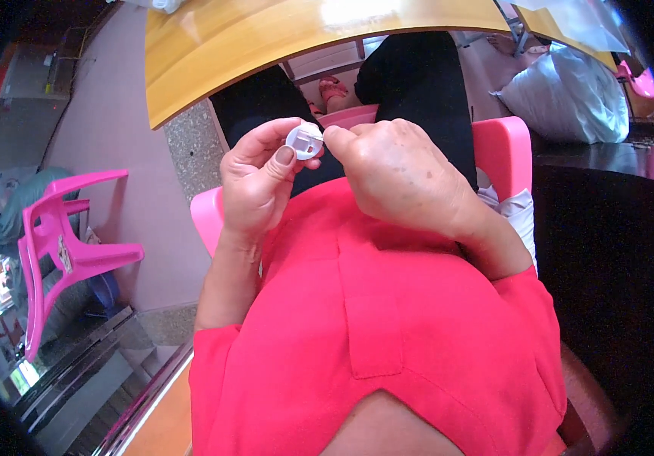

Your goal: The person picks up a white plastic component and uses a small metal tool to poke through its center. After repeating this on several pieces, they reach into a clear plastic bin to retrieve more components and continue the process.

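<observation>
Left hand [255, 178] grip clamps a small white round cap [304, 140], right hand [395, 171] fingertips pinching its edge, below the yellow table [213, 45].

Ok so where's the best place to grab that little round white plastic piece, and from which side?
Probably by its round rim. The small white round piece faces up towards the camera, pinched at its lower-left edge by the left hand, with the right hand touching its right edge. The upper edge looks free, so coming in from above seems easiest.

The right hand [399, 171] hides its own fingertips and the right edge of the small white round part [305, 140]; the yellow table [266, 38] runs off the frame's top.
</observation>
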### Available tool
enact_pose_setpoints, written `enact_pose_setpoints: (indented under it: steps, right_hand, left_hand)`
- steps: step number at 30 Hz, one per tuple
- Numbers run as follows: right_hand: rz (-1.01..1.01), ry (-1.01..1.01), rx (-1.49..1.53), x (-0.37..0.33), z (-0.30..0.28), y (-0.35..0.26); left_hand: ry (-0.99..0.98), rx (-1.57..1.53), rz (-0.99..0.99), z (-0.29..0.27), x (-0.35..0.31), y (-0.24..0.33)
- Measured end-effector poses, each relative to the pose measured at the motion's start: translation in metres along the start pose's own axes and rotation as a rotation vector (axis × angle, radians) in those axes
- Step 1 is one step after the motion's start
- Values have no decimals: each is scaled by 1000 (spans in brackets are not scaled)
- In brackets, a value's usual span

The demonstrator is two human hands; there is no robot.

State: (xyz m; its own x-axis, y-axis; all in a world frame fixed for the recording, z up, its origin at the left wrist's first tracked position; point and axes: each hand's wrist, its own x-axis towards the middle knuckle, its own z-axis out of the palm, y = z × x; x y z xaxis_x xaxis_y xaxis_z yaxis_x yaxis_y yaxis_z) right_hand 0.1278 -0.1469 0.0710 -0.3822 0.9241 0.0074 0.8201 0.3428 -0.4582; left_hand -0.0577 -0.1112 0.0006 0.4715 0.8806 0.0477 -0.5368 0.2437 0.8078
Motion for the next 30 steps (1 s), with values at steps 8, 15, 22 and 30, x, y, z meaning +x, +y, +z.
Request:
enact_pose_setpoints:
  steps: [8, 15, 22, 30]
  right_hand:
    - [42, -55, 77, 6, 0, 3]
    - [-14, -163, 302, 18, -1, 21]
    - [-17, -244, 511, 19, 0, 35]
    - [-133, -128, 454, 16, 9, 33]
  left_hand:
    - [10, 144, 87, 3, -1, -2]
    - [9, 335, 116, -1, -4, -2]
    - [-28, 302, 127, -1, -3, -1]
    - [-18, 234, 95, -2, -3, -2]
